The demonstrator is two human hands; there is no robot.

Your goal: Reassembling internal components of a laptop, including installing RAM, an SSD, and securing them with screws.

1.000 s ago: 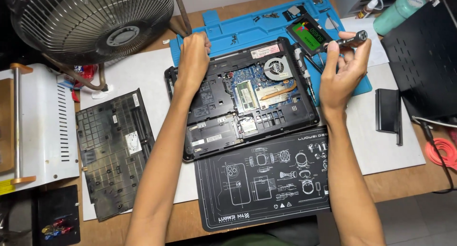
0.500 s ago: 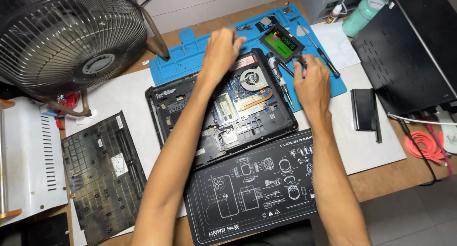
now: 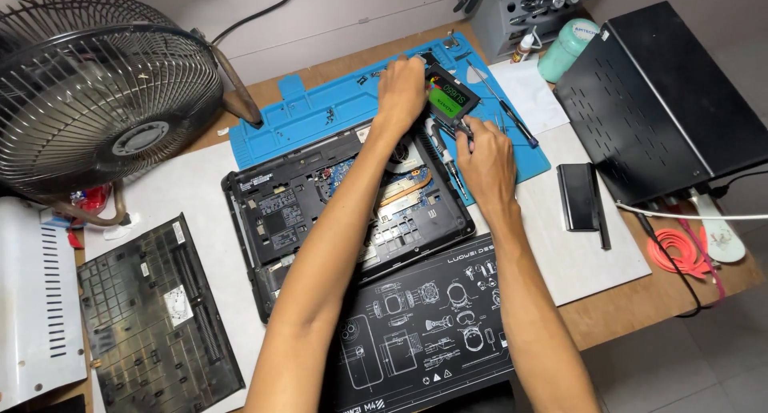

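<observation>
Left hand (image 3: 402,91) grip closed on drive (image 3: 450,99), right hand (image 3: 482,159) pinching its lower edge

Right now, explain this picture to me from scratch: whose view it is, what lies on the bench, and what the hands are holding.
There is one picture, taken by a camera worn on a person's head, looking down at their own two bare hands; no machine is involved. On the wooden bench lies an opened laptop with its inner boards showing. Its removed bottom cover lies at the picture's left, under a desk fan. Behind the laptop is a blue work mat; in front is a black mat with white drawings. The left hand rests on the edge of a small black drive with a green label. The right hand holds a slim screwdriver at that drive. A black metal case sits at the right.
</observation>
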